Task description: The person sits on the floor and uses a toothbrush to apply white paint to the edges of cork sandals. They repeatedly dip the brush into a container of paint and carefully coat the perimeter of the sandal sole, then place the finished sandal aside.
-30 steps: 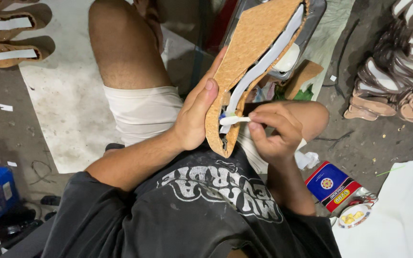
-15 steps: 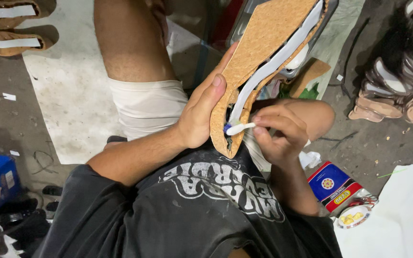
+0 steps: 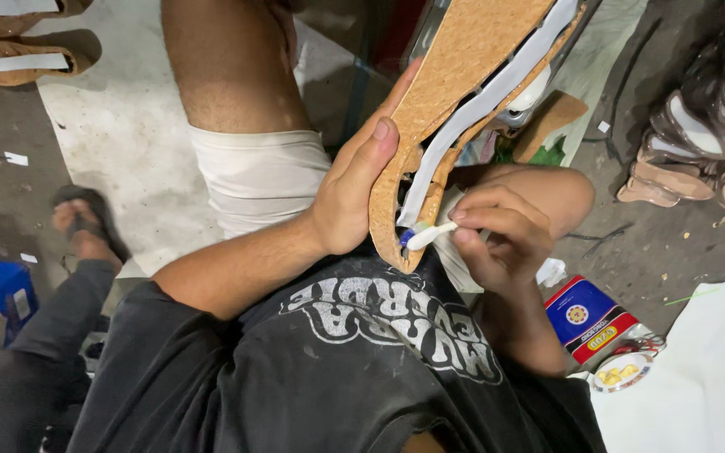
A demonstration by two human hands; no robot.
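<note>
Sole (image 3: 455, 84) of cork sits upright in my left hand (image 3: 350, 197), fingers wrapped round its edge. My right hand (image 3: 497, 235) pinches a brush (image 3: 430, 236) shut against the sole's lower tip, above my lap.

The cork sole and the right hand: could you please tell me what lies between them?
In the head view, a small white brush bridges them: the right hand pinches it, its tip on the cork sole.
</note>
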